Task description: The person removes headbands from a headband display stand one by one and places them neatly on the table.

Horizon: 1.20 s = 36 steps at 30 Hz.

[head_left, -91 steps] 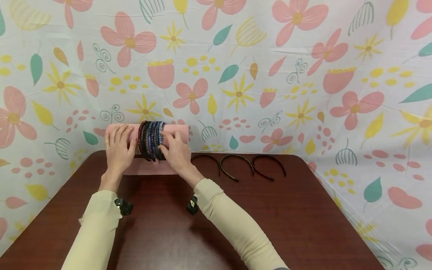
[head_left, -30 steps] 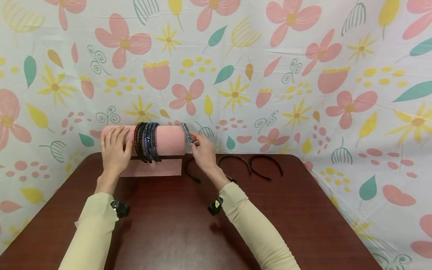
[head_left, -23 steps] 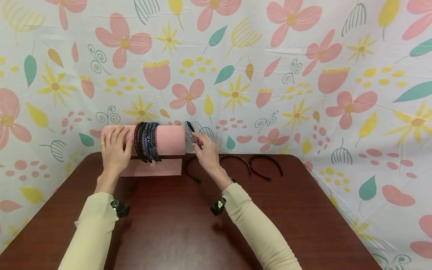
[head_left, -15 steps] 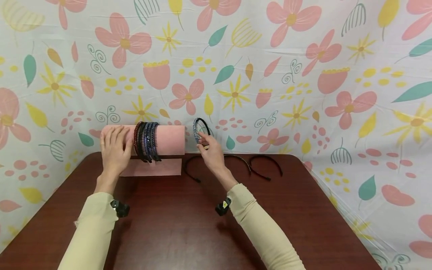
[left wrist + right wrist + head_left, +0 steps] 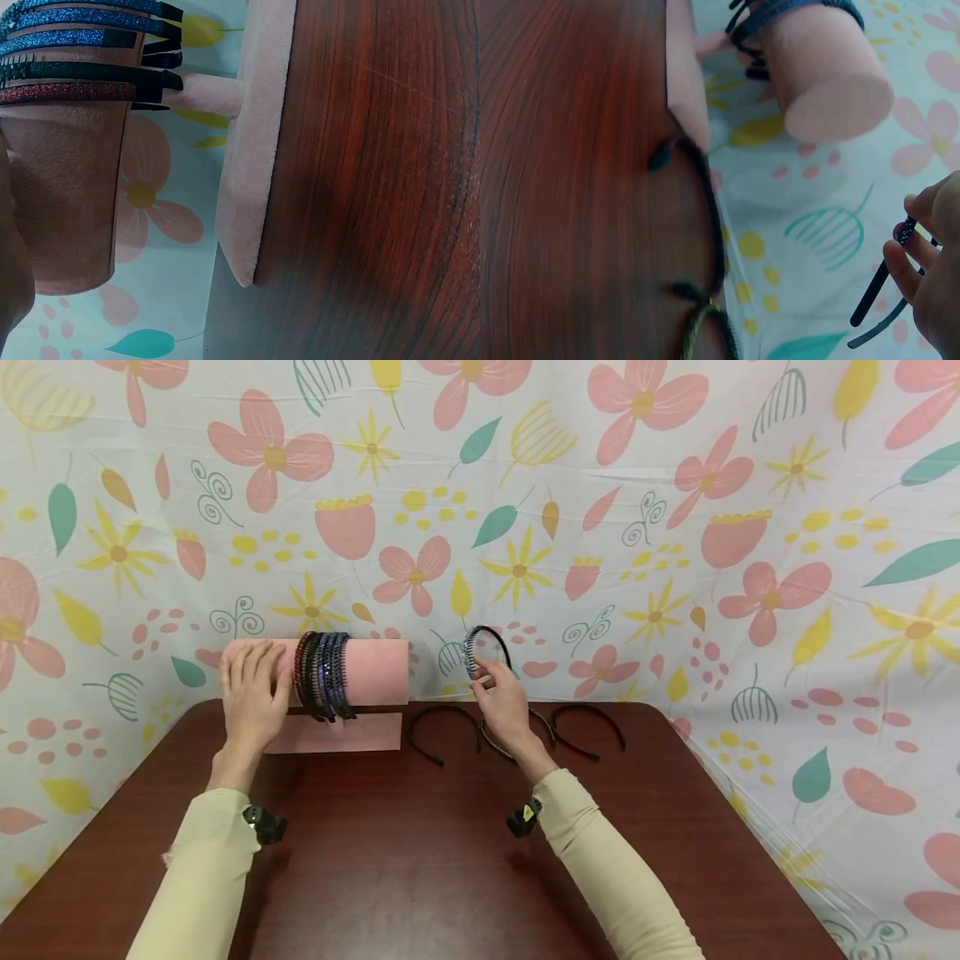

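Note:
My left hand (image 5: pixel 255 693) rests on the left end of a pink cylindrical headband stand (image 5: pixel 378 671). Several glittery headbands (image 5: pixel 324 677), blue, black and reddish, sit side by side around its middle. Off to the stand's right, in the air, my right hand (image 5: pixel 502 703) pinches a silvery-blue headband (image 5: pixel 470 653) with small teeth along its band. The right wrist view shows fingers and thumb closed on that headband (image 5: pixel 870 294), its two dark ends hanging down. In the left wrist view only an edge of the left hand (image 5: pixel 13 255) shows, against the stand (image 5: pixel 67 202).
Three headbands lie in a row at the table's back edge: a dark one (image 5: pixel 424 752), one with a gold-toned band (image 5: pixel 491 742) partly behind my right hand, and a black one (image 5: pixel 621 731). The stand's flat pink base (image 5: pixel 337 735) rests on the brown table (image 5: pixel 390 860). Behind hangs a floral cloth (image 5: pixel 525 485).
My right hand has drawn the silvery-blue headband off the stand's right end and carried it further right, turning it so its loop shows. The left hand has stayed on the stand.

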### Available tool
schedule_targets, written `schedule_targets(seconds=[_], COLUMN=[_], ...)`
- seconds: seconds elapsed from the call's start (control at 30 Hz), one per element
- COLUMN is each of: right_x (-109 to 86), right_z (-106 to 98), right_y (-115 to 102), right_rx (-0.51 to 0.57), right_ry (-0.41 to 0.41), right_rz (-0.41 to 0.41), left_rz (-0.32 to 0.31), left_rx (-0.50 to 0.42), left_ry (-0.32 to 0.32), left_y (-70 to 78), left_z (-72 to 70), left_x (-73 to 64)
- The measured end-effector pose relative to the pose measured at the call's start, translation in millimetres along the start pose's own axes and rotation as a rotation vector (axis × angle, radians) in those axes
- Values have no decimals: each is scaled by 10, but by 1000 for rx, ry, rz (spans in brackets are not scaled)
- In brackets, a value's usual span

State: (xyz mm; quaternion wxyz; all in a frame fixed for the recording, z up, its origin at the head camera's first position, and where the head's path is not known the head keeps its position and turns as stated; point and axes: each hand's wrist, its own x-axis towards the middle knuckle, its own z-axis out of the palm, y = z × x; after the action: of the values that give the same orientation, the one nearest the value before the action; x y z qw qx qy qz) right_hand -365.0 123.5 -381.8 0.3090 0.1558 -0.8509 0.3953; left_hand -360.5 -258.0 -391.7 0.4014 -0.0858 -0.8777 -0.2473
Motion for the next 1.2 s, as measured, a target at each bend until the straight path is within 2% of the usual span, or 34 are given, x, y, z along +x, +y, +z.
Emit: schedule_targets(seconds=[0.43,0.7,0.93,1.2], right_x=[-93,-179,-246,-291], right_z=[-357,-580,-820,-1108], right_y=[511,838,1096,1265], right_rx=[-162,-255,-282,-326], right_ry=[14,33,31,14], right_rz=[34,89,172,202], left_rz=[0,2,4,-1], left_rx=[0,-1,-2,4], left_ry=[2,0,-6,-12], left_y=[-9,-2,13,16], left_z=[-2,-2,-8,-20], left_x=[-1,10,8,7])
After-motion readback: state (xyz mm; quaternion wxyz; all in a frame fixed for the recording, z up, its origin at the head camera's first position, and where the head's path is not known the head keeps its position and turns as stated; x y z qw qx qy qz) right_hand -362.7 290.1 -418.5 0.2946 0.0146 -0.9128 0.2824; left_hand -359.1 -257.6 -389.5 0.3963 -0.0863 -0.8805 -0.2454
